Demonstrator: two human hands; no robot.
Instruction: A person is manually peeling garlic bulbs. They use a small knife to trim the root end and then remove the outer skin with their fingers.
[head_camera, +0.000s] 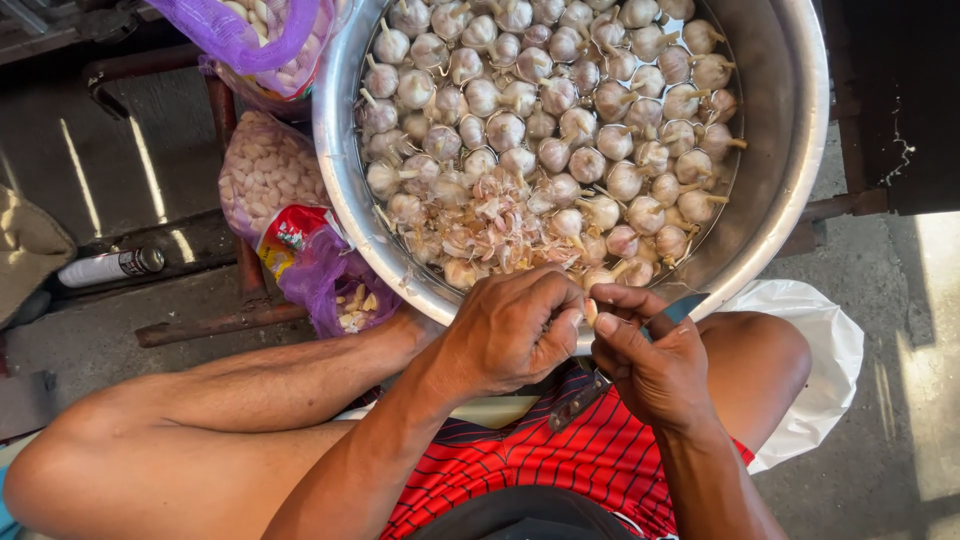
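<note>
I see my left hand (510, 330) curled knuckles-up, its grip pinched shut on a garlic clove (590, 312). Touching it from the right, my right hand (650, 365) closes its grip around a knife (685, 306), thumb pressed toward the clove. Just beyond both hands sits the metal basin (790, 150) of garlic bulbs (560, 110).

Bright daylight, sharp throughout. Above the fingers (545, 310), glare streaks the steel basin (790, 130) rim, and the garlic bulbs (560, 95) are evenly lit. Sun patches burn out the concrete floor (935, 330) right of them; deep shadow lies upper left. Edges bend slightly.
</note>
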